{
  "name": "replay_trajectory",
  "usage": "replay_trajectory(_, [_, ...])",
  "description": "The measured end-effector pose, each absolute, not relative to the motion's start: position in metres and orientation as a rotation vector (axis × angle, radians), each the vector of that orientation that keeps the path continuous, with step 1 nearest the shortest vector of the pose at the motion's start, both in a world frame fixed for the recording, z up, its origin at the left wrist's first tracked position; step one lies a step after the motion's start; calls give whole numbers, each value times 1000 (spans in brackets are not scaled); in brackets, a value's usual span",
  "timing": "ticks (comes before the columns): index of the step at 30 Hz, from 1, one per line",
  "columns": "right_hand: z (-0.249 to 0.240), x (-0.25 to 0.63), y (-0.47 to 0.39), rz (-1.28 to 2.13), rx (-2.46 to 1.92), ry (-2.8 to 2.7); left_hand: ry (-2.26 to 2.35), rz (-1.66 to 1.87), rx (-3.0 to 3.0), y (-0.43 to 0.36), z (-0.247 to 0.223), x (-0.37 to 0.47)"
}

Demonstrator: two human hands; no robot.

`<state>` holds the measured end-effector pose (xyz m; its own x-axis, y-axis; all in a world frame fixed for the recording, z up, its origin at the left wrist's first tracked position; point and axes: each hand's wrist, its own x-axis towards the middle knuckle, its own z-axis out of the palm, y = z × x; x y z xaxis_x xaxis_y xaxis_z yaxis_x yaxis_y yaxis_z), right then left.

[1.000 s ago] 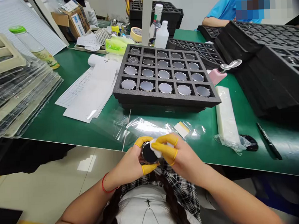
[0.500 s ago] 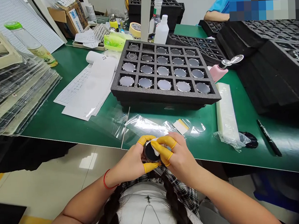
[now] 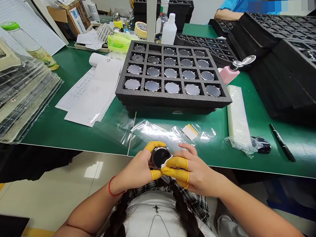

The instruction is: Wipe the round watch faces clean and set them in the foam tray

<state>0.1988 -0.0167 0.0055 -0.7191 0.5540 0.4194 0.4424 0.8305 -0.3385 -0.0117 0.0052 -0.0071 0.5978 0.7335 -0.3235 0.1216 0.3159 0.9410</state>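
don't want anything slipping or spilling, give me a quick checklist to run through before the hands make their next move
1. Left hand has a hold on the round black-faced piece: ok, gripped around its edge.
2. Right hand has the white wipe: ok, pinched in the fingers at the piece's near right edge.
3. Yellow finger covers worn: ok, on both hands.
4. Cap of the pink bottle closed: not ok, its round lid stands flipped up.
5. Underside of the piece free of marks: cannot tell, hidden from this view.
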Motion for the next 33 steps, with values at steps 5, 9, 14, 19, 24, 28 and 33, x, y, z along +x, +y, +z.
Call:
replay_trajectory(5, [3,217,-9,208,-765,-2465,878,510,1177,4,-2,-12])
replay_trajectory(9, [3,219,-5,90,-935,-2299,888,517,1170,3,3,-11])
replay_trajectory(14, [9,199,-8,110,-994,-2208,883,492,1205,2,5,-10])
replay_trajectory(19, [6,187,-15,-75,-1046,-2307,889,540,1209,2,-4,-8])
replay_trajectory(24, [-5,184,-29,-151,-1123,-2298,917,588,1139,2,-12,-7])
replay_trajectory(28, [-7,182,-38,-114,-1131,-2290,946,608,1146,6,-11,-7])
replay_trajectory(33, [-1,195,-28,-133,-1365,-2081,1074,804,1143,15,-2,-6])
